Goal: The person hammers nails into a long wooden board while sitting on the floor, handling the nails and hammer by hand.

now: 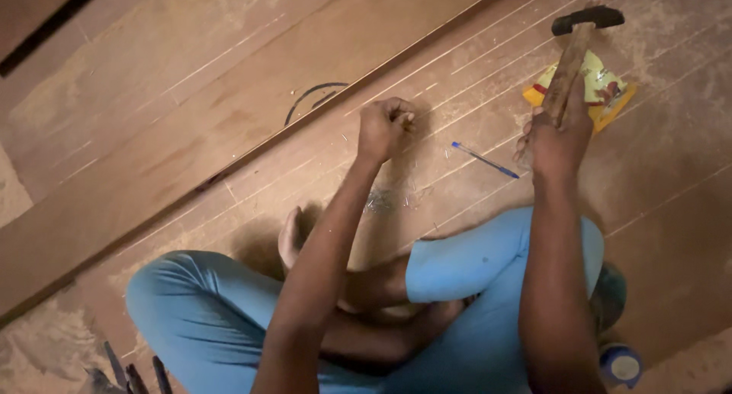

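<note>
Single head view, looking steeply down, close over lap

My right hand [555, 139] raises a hammer [573, 55]; my left hand [385, 127] pinches a small nail [409, 120] against the wooden board [473, 81].

Person seated cross-legged, blue trousers, bare foot [290, 238] tucked under. Left arm stretched forward, left hand [385, 127] closed in loose fist, fingertips pinched together, knuckles up. Right arm extended straight ahead, right hand [555, 139] raised, fingers wrapped tight around handle, firm grip, wrist cocked upward.
</note>
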